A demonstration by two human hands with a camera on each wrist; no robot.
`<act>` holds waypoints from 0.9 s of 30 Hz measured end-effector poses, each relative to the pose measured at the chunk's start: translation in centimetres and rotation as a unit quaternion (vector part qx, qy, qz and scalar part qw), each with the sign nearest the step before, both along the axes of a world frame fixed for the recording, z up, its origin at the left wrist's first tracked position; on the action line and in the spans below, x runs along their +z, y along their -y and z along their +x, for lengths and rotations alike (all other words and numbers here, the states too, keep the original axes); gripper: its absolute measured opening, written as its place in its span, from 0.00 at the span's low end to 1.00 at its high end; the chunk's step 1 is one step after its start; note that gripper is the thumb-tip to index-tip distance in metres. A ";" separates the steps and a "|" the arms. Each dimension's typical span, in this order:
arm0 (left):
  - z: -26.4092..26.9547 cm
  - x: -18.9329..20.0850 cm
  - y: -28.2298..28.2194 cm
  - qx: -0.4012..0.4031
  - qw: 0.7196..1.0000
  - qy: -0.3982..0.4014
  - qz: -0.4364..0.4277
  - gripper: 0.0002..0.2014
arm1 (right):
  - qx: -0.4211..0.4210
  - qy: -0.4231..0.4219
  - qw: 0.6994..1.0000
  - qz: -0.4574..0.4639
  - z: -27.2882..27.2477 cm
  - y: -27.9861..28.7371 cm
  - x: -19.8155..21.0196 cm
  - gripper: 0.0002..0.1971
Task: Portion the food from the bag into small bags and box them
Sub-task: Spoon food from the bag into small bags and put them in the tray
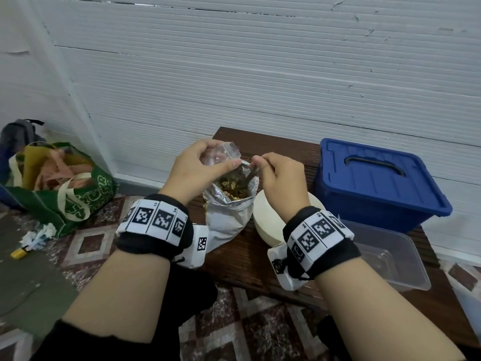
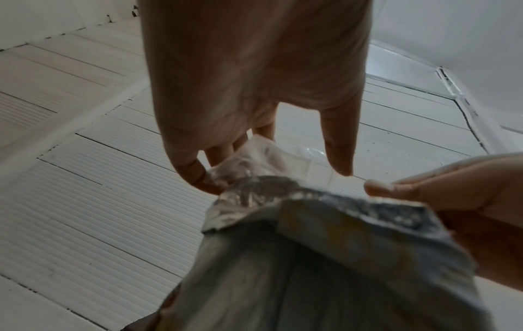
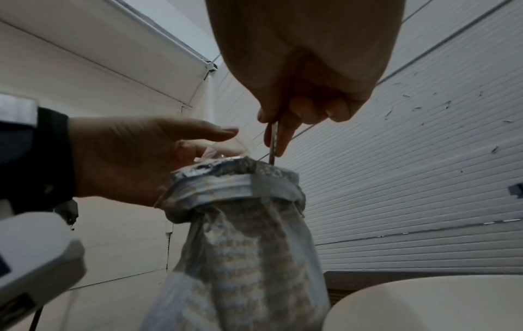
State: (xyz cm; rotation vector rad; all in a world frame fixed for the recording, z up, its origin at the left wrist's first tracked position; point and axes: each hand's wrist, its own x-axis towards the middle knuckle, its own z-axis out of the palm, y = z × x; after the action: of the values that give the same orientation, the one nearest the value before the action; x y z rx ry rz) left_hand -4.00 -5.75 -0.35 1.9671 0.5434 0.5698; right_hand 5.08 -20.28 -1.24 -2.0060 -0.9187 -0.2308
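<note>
Far to your left, on the patterned floor (image 1: 88, 246), a green tote bag (image 1: 78, 194) stands stuffed with cloth, with a grey backpack (image 1: 18, 136) behind it against the white panelled wall (image 1: 260, 74). Crumpled white paper (image 1: 39, 234) and a small yellow object (image 1: 18, 252) lie in front of the tote.

Your left hand (image 1: 197, 168) is raised over the near-left part of the dark wooden tabletop (image 1: 244, 256). Its thumb and fingers are curled and pinch a small clear plastic bag (image 1: 221, 156), holding it just above the mouth of the foil bag (image 1: 229, 217). From the left wrist view, the small clear bag (image 2: 266, 156) sits between the fingertips (image 2: 192, 172) and the thumb.

The foil bag stands upright on the tabletop between your two hands, its top rolled down and open, with brown and yellow food (image 1: 231, 188) showing inside.

Your right hand (image 1: 281, 181) is closed round the handle of a metal spoon (image 1: 251, 175), which slants down into the food. The right wrist view shows the spoon's handle (image 3: 273, 138) clamped between curled fingers and running down past the foil rim.

Just right of the foil bag, under your right wrist, sits a round cream lid or bowl (image 1: 265, 225); I cannot tell which. Further right a clear plastic container (image 1: 390, 251) rests near the tabletop's edge, and behind it stands a blue storage box (image 1: 377, 183) with its lid on.
</note>
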 end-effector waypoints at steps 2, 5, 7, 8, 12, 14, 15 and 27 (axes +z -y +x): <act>0.0 0.0 -0.1 -0.003 1.000 -0.007 -0.005 0.22 | -0.033 -0.048 0.998 0.013 0.0 0.0 0.0 0.14; -0.1 0.1 0.0 -0.001 1.000 -0.015 -0.005 0.22 | -0.079 -0.108 0.990 0.047 0.0 0.2 0.1 0.15; -0.2 0.3 0.1 0.003 1.000 -0.006 -0.005 0.19 | -0.104 -0.146 0.981 0.067 0.2 0.3 0.4 0.15; -0.3 0.4 0.1 0.006 1.000 0.001 -0.006 0.19 | -0.116 -0.163 0.977 0.068 0.2 0.4 0.6 0.15; -0.9 1.0 -0.3 0.028 0.999 0.013 0.018 0.21 | -0.157 -0.196 0.965 0.073 0.9 0.6 1.0 0.16; -1.2 1.3 -0.7 0.029 0.999 0.005 0.043 0.20 | -0.173 -0.205 0.959 0.089 1.3 0.7 1.1 0.16; -1.4 1.4 -0.9 0.023 0.998 -0.004 0.055 0.19 | -0.180 -0.208 0.957 0.095 1.5 0.9 1.3 0.17; -1.6 1.6 -1.6 -0.040 0.982 -0.126 0.136 0.24 | -0.198 -0.203 0.950 0.132 3.6 2.5 5.1 0.17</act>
State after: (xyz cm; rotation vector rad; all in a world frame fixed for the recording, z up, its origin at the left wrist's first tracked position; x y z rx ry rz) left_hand -5.60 -4.18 1.20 2.3301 0.5626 0.3606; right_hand 8.65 -22.83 3.86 -1.8701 -0.2085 -0.1427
